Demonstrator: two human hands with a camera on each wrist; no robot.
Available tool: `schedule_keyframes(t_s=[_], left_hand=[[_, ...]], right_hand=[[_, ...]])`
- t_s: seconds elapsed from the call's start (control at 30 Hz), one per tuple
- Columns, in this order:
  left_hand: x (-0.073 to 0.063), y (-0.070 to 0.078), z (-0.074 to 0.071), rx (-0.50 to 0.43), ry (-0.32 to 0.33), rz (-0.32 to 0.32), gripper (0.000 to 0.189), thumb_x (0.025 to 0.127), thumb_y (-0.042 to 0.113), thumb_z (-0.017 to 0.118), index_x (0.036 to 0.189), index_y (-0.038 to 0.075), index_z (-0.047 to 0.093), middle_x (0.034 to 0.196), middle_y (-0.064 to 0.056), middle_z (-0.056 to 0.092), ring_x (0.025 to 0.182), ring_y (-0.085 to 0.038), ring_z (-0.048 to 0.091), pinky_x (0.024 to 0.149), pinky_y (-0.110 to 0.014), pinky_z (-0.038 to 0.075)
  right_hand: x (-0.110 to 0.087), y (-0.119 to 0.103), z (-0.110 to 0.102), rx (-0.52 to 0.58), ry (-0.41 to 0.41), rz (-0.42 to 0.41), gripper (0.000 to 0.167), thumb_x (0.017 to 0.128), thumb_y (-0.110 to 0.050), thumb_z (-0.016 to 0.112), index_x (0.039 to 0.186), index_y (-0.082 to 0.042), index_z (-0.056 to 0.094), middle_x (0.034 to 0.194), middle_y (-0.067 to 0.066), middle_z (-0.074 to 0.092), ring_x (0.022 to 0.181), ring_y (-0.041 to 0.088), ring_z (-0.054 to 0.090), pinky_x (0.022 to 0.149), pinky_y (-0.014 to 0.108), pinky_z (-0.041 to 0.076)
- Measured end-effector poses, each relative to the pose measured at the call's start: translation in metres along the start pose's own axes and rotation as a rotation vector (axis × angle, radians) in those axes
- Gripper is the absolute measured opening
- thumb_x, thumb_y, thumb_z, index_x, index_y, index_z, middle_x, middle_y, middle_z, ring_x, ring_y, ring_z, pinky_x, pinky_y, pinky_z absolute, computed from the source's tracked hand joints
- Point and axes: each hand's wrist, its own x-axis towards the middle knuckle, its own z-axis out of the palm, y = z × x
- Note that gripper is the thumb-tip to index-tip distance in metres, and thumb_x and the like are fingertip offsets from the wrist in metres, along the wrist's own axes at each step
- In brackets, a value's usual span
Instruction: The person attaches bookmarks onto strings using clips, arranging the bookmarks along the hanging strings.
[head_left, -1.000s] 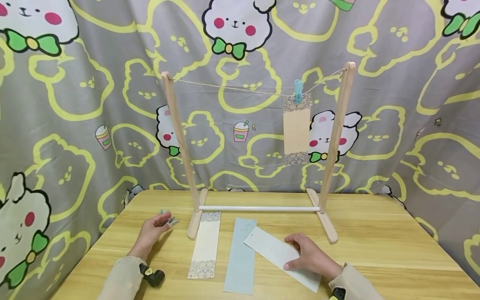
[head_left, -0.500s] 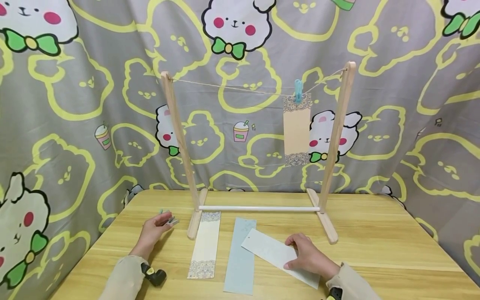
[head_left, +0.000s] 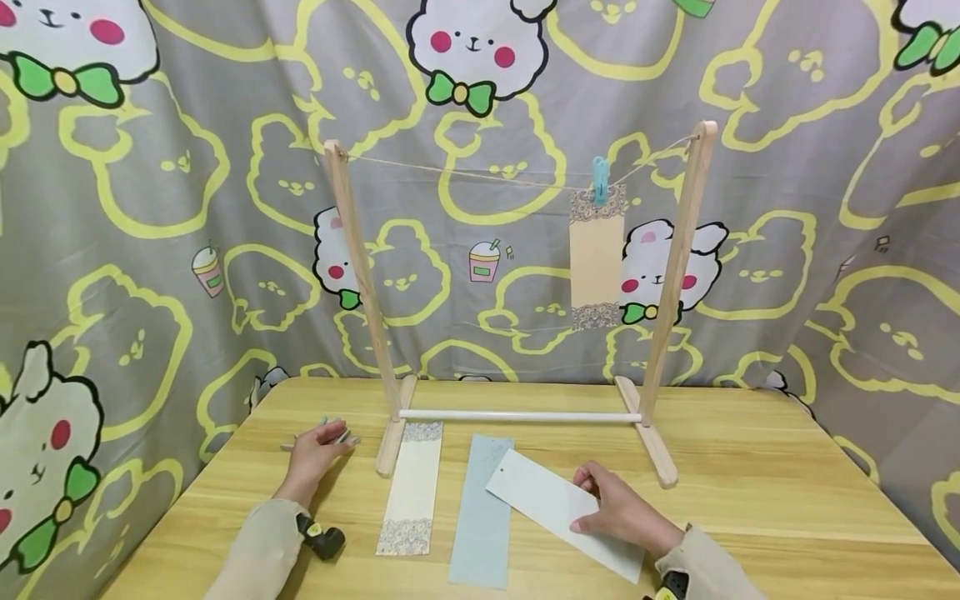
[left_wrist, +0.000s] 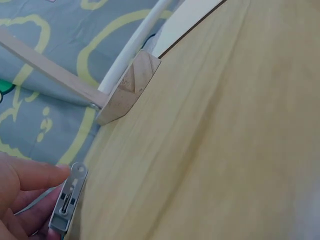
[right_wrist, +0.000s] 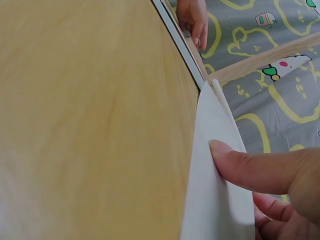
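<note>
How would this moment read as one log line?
left hand: pinches gray clothespin | right hand: pinches white bookmark | cord: beige bookmark clipped by blue clothespin | table: pale-blue bookmark, cream bookmark

Soft, even light; hazier wrist views

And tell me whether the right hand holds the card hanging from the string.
No, the right hand pinches a white card, while a blue clothespin holds the hanging card.
</note>
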Motion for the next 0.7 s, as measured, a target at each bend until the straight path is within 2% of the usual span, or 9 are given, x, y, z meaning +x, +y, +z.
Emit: schedule_keyframes(t_s=[0.17,0.3,0.43,0.7], left_hand=[[0.001,0.002,0.003,0.003,0.051,-0.024,0.044,0.087,0.002,0.064,0.127,-0.011,0.051,0.129,-0.029,0.051,0.119,-0.039,0.049,0.096,-0.039,0.044],[0.001,0.004,0.006,0.026,0.077,-0.025,0.041,0.085,0.002,0.066,0.123,-0.010,0.055,0.123,-0.029,0.053,0.114,-0.038,0.051,0.094,-0.042,0.044],[0.002,0.007,0.010,0.083,0.096,0.001,0.037,0.083,0.003,0.069,0.117,-0.010,0.059,0.117,-0.028,0.056,0.107,-0.037,0.052,0.090,-0.046,0.044],[0.003,0.008,0.013,0.178,0.113,0.006,0.036,0.079,0.006,0.073,0.110,-0.009,0.063,0.108,-0.024,0.060,0.100,-0.035,0.055,0.085,-0.045,0.044]], right_hand=[[0.003,0.005,0.000,0.079,0.041,0.022,0.042,0.074,-0.007,0.079,0.109,0.001,0.058,0.089,0.005,0.056,0.079,0.015,0.047,0.066,0.021,0.040],[0.005,0.008,0.002,0.103,0.118,0.049,0.028,0.080,-0.007,0.073,0.104,0.001,0.063,0.083,0.004,0.056,0.071,0.013,0.044,0.060,0.021,0.037],[0.007,0.010,0.001,0.145,0.173,0.088,0.019,0.084,-0.005,0.069,0.101,0.003,0.065,0.080,0.004,0.055,0.068,0.010,0.044,0.059,0.020,0.037],[0.014,0.008,-0.003,0.202,0.248,0.188,0.014,0.087,-0.006,0.065,0.096,0.005,0.065,0.081,0.004,0.060,0.072,0.013,0.049,0.061,0.021,0.042]])
